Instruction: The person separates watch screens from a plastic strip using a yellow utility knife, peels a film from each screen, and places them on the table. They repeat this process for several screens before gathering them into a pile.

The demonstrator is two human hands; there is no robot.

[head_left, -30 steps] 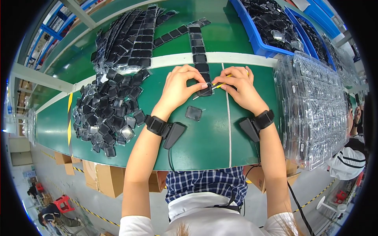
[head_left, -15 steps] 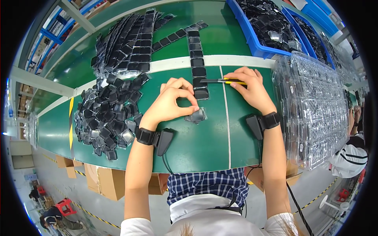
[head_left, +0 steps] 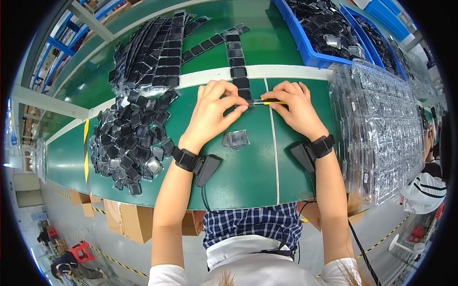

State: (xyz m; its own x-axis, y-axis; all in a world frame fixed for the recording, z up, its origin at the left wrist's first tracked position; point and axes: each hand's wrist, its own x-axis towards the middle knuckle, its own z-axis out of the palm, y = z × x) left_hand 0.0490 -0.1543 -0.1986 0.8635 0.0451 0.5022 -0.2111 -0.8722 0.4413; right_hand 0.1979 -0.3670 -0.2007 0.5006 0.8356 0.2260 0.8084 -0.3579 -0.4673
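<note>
Two hands worked at the green table (head_left: 248,181): the left hand (head_left: 212,114) and the right hand (head_left: 296,107). Two blue bins (head_left: 305,45) stood behind, and one loose packet (head_left: 236,139) lay apart.

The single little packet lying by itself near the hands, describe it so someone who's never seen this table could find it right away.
Start at the green table and find the left hand near its middle. Just below that hand's fingers, right of the wrist, lies the small clear packet with a dark square inside. It lies alone on bare green, apart from the big heap at the left.

yellow-handled tool (head_left: 270,102) mostly hidden in right hand (head_left: 295,109)
</note>
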